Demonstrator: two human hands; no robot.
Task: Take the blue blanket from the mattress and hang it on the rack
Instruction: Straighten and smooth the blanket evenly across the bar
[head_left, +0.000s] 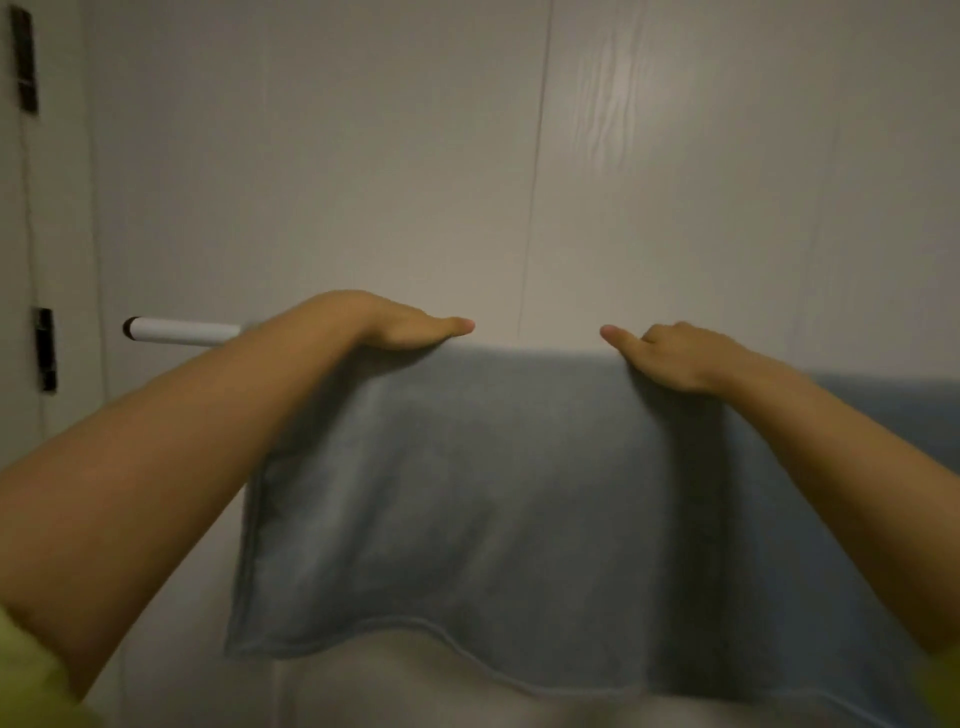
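Observation:
The blue blanket (493, 493) hangs draped over the rack's white bar (182, 331), whose black-capped end sticks out to the left. Its front flap falls toward me with a wavy lower hem. My left hand (395, 325) lies flat, palm down, on the blanket's top fold near its left end, fingers together and pointing right. My right hand (670, 356) rests on the top fold further right, with the index finger stretched left and the other fingers curled onto the cloth. Under the blanket the bar is hidden.
A pale panelled wall (519, 156) stands close behind the rack. Two dark hinges (45, 348) mark a door edge at the far left. Yellow-green sleeves (31, 686) show at the bottom corners.

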